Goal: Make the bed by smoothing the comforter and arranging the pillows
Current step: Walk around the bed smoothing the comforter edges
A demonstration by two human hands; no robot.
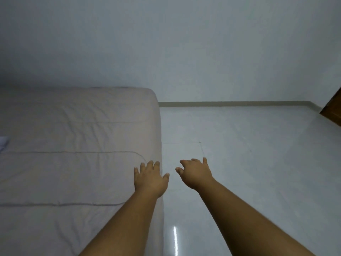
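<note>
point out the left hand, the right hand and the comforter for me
left hand (pixel 150 179): head view, on the back of the hand, at the bed's edge.
right hand (pixel 196 173): head view, on the back of the hand, over the floor.
comforter (pixel 73 130): head view, on its creased top surface.

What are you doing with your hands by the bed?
A person is making the bed. Both arms reach forward. The left hand is open, palm down, over the right edge of the beige comforter, which is spread out but shows wrinkles. The right hand is open too, past the bed's edge over the shiny white floor, holding nothing. No pillow shows clearly; only a bit of something white peeks in at the far left.
</note>
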